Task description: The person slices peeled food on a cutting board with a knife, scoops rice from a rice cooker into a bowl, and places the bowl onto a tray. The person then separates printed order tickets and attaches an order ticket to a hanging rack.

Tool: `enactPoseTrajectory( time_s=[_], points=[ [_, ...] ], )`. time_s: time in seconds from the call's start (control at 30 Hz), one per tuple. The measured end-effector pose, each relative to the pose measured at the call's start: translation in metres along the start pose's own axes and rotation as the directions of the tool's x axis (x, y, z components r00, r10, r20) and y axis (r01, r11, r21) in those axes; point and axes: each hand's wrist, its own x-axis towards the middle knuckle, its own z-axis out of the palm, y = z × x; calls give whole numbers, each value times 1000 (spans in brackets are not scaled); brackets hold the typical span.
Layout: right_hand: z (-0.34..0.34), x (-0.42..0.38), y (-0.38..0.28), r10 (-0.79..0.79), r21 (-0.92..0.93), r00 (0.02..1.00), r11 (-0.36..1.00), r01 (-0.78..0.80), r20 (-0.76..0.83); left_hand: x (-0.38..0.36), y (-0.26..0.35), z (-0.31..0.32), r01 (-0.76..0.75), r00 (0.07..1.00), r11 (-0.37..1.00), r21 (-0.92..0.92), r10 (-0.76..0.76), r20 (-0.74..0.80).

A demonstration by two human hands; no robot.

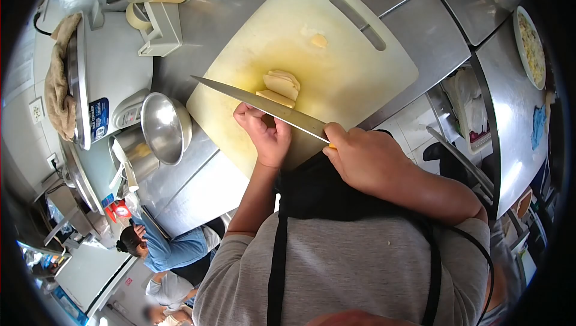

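My right hand (366,158) is wrapped round the handle of a long kitchen knife (258,100), whose blade points to the left across the cutting board. Right behind the blade lie pale yellow slices (283,85) of some food, partly leaning on each other. On the near side of the blade, my left hand (265,137) is closed with curled fingers close to the steel. The blade and the fingers hide whatever that hand grips. A small pale scrap (319,40) lies farther back on the pale plastic cutting board (360,74).
Left of the board stand a metal bowl (165,128), a metal pot (133,153) with utensils, and a rice cooker (114,86) with a cloth (60,86) on top. A plate of food (531,50) sits far right. Two other people are at lower left.
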Motion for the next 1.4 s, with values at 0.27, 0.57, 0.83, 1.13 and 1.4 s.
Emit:
enactPoseTrajectory(
  time_s=[0.27,0.57,0.83,1.13,1.4],
  points=[
    [1,1,4,-40,-16,999,999,40,-12,-1,-1,3,20,999,993,-114,-24,-36],
    [1,4,11,-86,22,996,996,87,-17,-1,-3,4,26,998,993,-112,-31,-45],
    [-2,10,12,-26,55,998,998,23,51,0,0,2,55,998,990,-127,-59,-32],
    [1,15,13,24,40,998,999,-27,62,-1,1,1,81,996,990,-113,-85,-29],
    [11,30,18,-11,16,1000,1000,11,-15,0,2,1,53,998,997,-53,-54,-19]
  ],
)
